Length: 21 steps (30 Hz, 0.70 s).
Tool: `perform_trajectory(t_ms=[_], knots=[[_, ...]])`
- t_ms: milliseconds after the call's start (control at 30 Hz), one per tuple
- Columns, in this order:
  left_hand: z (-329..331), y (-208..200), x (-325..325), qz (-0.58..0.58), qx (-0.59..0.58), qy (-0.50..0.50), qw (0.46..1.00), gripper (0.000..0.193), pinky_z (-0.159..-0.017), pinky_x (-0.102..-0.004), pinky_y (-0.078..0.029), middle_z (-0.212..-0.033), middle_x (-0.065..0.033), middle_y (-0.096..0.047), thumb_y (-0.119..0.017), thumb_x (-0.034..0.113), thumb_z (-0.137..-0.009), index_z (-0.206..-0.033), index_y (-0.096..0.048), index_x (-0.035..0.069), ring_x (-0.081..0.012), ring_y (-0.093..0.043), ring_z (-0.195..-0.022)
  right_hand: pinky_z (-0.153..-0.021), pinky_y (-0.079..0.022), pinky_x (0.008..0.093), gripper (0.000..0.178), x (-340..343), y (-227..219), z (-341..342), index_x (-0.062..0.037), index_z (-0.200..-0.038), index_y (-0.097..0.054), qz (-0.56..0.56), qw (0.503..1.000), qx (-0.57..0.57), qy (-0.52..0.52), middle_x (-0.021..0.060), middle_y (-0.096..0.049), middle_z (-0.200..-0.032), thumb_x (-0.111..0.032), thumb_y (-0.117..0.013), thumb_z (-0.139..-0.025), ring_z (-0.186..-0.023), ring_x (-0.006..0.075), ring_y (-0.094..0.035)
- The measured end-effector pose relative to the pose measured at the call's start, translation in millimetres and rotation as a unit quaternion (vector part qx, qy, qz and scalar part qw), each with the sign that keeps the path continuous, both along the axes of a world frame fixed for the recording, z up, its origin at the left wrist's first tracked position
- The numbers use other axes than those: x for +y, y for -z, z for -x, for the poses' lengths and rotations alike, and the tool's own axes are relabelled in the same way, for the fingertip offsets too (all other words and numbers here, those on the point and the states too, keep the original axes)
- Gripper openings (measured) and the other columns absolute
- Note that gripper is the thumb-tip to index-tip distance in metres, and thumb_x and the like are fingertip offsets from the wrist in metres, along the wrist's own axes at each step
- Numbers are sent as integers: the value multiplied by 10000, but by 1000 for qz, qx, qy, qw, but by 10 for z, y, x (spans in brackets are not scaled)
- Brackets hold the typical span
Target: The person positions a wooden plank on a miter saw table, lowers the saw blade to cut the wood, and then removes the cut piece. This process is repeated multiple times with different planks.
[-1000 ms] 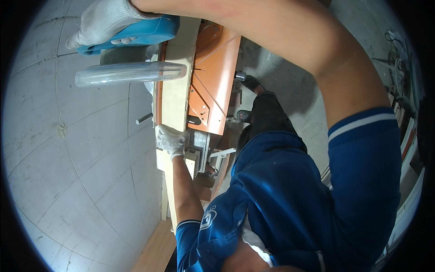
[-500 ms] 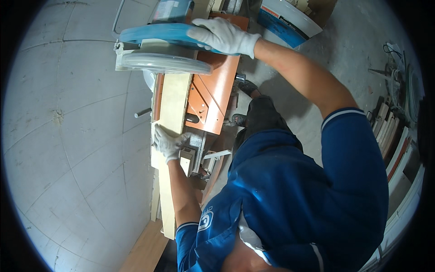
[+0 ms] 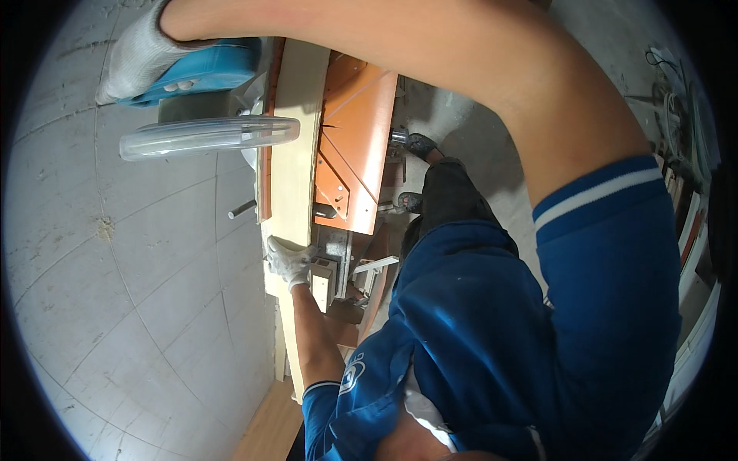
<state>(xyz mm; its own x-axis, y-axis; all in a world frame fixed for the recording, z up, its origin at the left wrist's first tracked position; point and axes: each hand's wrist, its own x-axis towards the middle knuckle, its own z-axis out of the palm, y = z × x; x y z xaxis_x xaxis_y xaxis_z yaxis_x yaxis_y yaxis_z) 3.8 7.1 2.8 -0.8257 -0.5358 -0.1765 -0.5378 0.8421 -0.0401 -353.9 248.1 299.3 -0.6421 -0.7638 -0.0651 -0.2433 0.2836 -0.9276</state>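
Note:
My right hand (image 3: 142, 58), in a pale work glove, is closed on the blue handle housing of a power saw (image 3: 219, 65) at the upper left. Its fingers are mostly hidden by the glove cuff and the housing. Below the housing, the clear round blade guard (image 3: 204, 140) reaches from the wall side to the board. A long pale wooden board (image 3: 298, 100) lies across the saw's orange table (image 3: 361, 146). Farther down the board, my gloved left hand (image 3: 289, 261) grips it, fingers over the wall-side edge and thumb toward me.
A light tiled wall (image 3: 161, 253) runs along the left, with a metal rod (image 3: 242, 209) sticking out near the saw. Beside the table stand small blocks and offcuts (image 3: 323, 280). Long strips (image 3: 692, 207) lean at the far right. A wooden panel (image 3: 269, 422) lies at the bottom.
My right hand has swung the saw head leftward, across the board toward the wall, so my forearm now spans the top. The left hand stays on the board.

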Motion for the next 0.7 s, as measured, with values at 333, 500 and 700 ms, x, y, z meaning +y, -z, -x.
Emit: perform_trajectory(t_ms=[333, 500, 700], knots=[[260, -58, 153, -2, -32, -14, 999, 885, -997, -488, -490, -1227, -159, -601, -895, 337, -514, -1265, -489, 103, -383, -564, -1218, -955, -516, 482, 633, -40, 267, 41, -7, -1420, -583, -17, 988, 154, 28, 210, -637, -1337, -487, -402, -1050, -1122, 334, -667], [275, -19, 145, -3, -13, -6, 1000, 908, -989, -487, -482, -1189, -169, -606, -908, 385, -495, -1250, -494, 95, -389, -567, -1188, -861, -550, 475, 638, -93, 215, 122, 9, -1395, -594, 9, 1000, -2, -19, 222, -647, -1293, -490, -401, -1047, -975, 328, -704], [385, 162, 133, 11, 43, 19, 999, 921, -1005, -480, -454, -1151, -179, -604, -918, 427, -464, -1209, -515, 65, -403, -558, -1158, -829, -552, 472, 628, -324, 222, 239, 0, -1394, -594, -6, 997, 73, -13, 215, -649, -1287, -489, -406, -1047, -935, 321, -707]])
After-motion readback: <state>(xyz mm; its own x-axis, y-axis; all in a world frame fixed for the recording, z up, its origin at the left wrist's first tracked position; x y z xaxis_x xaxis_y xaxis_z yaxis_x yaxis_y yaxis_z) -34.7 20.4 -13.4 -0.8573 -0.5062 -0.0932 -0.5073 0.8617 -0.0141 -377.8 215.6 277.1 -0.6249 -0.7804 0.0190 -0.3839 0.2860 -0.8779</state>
